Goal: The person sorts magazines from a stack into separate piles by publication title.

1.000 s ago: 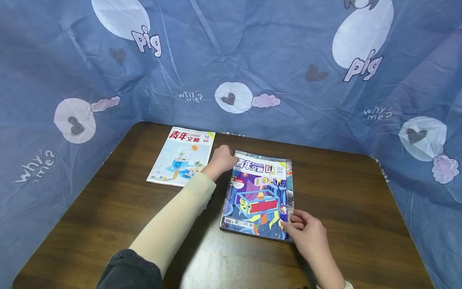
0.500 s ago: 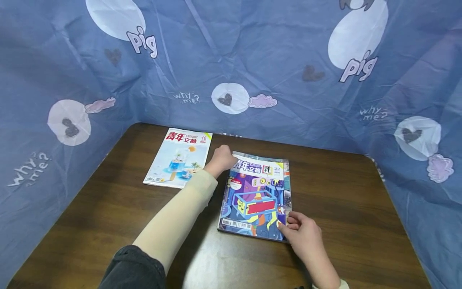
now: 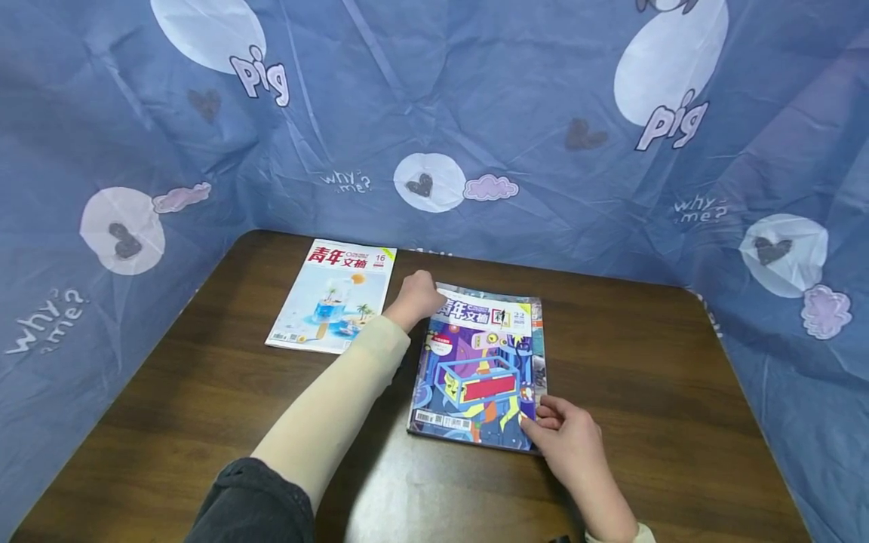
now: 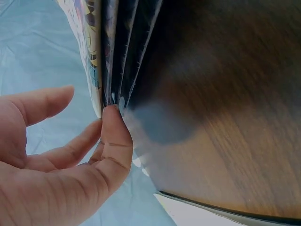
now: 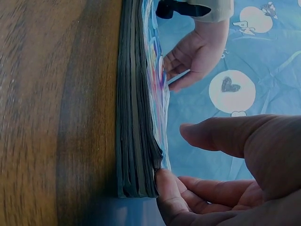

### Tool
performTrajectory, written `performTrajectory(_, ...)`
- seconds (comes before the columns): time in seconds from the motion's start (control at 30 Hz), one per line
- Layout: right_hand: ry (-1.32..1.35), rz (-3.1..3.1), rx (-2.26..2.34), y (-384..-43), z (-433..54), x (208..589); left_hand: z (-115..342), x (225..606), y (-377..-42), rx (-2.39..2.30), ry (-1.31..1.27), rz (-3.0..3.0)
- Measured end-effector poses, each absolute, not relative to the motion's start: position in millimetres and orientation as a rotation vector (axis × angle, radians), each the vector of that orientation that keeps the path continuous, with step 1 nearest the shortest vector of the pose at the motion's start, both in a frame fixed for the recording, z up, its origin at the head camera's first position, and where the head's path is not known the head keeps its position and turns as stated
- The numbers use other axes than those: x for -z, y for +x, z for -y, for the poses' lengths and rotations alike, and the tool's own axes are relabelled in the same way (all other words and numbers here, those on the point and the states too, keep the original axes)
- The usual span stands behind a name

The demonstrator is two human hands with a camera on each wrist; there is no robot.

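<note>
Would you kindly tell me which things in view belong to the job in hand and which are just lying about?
In the job:
Magazine stack
Left hand, at its far-left corner
Right hand, at its near-right side

Apparently just about:
Magazine numbered 16, apart from the stack, in neither hand
Table, underneath
Blue patterned sheet, behind

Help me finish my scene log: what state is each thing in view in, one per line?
Purple top magazine: closed, cover up.
Magazines beneath: stacked, not quite flush.
Magazine numbered 16: closed, cover up, flat on the table, apart from the others.
Blue cloth: hanging, creased.
Left grip: touching the pile's far-left corner, thumb clear.
Right grip: touching the pile's near-right corner, thumb clear.
</note>
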State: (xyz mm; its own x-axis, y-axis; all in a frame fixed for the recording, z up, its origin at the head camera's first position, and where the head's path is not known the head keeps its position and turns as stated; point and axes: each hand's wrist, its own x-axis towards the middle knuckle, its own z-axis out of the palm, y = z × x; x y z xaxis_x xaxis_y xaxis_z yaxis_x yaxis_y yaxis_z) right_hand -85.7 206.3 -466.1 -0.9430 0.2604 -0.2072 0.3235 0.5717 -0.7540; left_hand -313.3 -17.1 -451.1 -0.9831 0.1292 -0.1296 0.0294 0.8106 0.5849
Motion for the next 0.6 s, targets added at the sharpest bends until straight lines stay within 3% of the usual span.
performTrajectory(0.6,0.507,-2.715,1.331,-85.3,-205.7,467.0,13.3,450.7,-316.5,-1.066,0.070,-2.723)
